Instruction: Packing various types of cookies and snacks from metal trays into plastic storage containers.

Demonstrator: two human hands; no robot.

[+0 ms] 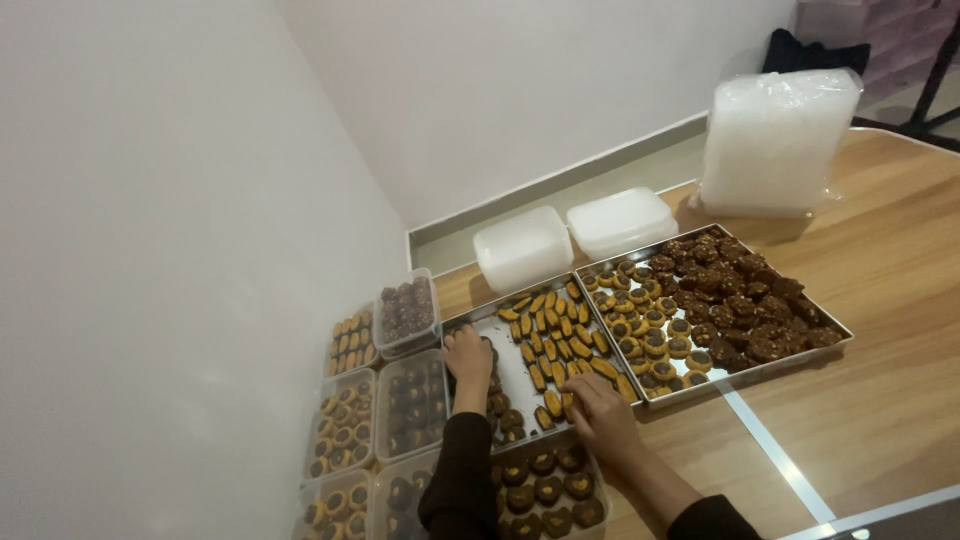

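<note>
We are looking down at a wooden table (880,300) pushed against a white wall, with 2 metal baking trays side by side on it. Our left hand (466,358) rests on the near-left part of the left tray (500,345), fingers curled down over the round dark cookies (503,412) at that edge; we cannot tell whether it has hold of one or only touches them. Our right hand (597,408) lies at the tray's near edge, fingers bent down onto the orange oblong cookies (555,345), apparently pinching or touching the nearest one, though the grip itself is hidden under the knuckles. Both sleeves are dark.

The oblong cookies lie in loose rows across the middle of the left tray, probably kept in 1 layer so each can be picked singly. Just below our hands sits an open clear container (545,490) already holding dark round cookies, close enough that the hands barely need to travel.

To the left, along the wall, several more filled clear containers (385,390) stand packed together. The right tray (800,350) carries small round orange-rimmed cookies and a heap of dark chocolate ones. Beyond the trays lie 2 white lidded boxes (570,238), and a tall wrapped stack of empty containers (775,140) stands farther right. The filled containers crowd the left side, leaving little room there.
</note>
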